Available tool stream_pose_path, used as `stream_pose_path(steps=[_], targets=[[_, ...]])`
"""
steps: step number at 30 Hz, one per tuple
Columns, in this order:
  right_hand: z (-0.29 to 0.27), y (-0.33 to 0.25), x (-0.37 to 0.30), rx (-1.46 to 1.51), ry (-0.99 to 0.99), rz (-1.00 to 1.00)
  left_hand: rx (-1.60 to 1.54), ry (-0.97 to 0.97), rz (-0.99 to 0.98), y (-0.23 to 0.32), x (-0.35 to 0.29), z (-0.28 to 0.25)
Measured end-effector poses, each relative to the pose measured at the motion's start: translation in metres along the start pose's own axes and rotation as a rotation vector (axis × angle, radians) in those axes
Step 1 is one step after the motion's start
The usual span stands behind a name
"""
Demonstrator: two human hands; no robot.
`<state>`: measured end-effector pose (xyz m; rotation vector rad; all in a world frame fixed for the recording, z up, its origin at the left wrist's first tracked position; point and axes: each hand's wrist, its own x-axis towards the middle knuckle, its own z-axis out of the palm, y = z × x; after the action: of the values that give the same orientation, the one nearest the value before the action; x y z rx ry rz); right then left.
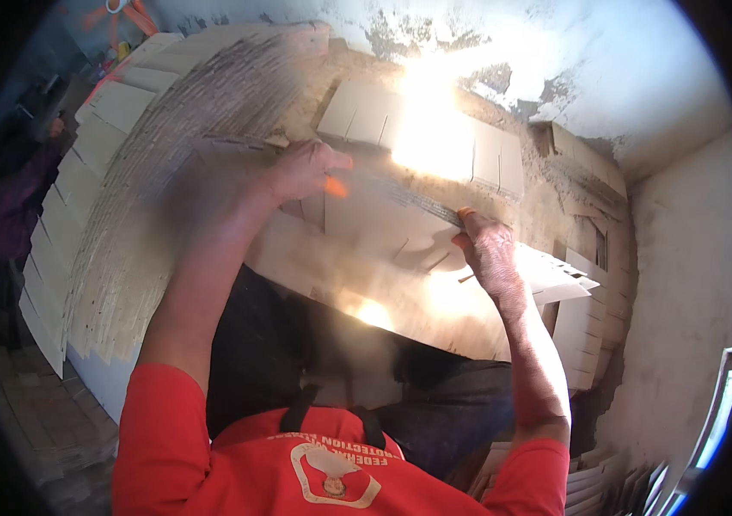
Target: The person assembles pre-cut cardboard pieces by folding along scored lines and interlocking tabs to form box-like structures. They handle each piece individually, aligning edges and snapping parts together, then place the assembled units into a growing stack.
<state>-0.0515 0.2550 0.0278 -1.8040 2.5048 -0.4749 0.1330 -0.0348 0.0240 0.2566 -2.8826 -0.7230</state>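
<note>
In front of me a thin bundle of slotted cardboard sheets (376, 225) stands tilted, its layered edge on top and its pale face toward me. My left hand (304, 170) is closed at the bundle's upper left edge, its fingertips partly smeared by motion and glare. At the upper right edge, my right hand (488, 248) grips the bundle with fingers and thumb bent over it. Below the bundle lies a broad, flat cardboard surface (314, 267), sunlit in patches. Its near edge is close to my legs.
A long row of tightly packed cardboard sheets (151, 163) curves along the left. Behind the bundle lie more slotted sheets (366, 112) in strong sunlight, with further stacks (585, 159) by the right wall (684, 241). A person in dark clothing (18, 206) is at far left.
</note>
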Motion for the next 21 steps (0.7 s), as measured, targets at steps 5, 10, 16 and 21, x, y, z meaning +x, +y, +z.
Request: stream_pose_path(steps=[5,10,16,21], targets=[[-0.046,-0.029,-0.023,-0.23,0.271,-0.052,0.156,-0.128,0.018,0.057,-0.014,-0.038],[-0.107,-0.055,-0.053,-0.381,0.412,-0.096,0.032,-0.131,0.289,0.096,-0.026,-0.056],[-0.137,-0.074,-0.102,1.25,-0.069,-0.435,-0.159,0.019,0.36,0.142,-0.036,-0.081],[-0.013,0.041,-0.091,1.164,0.062,0.262,-0.075,0.168,0.405,0.19,-0.066,-0.131]])
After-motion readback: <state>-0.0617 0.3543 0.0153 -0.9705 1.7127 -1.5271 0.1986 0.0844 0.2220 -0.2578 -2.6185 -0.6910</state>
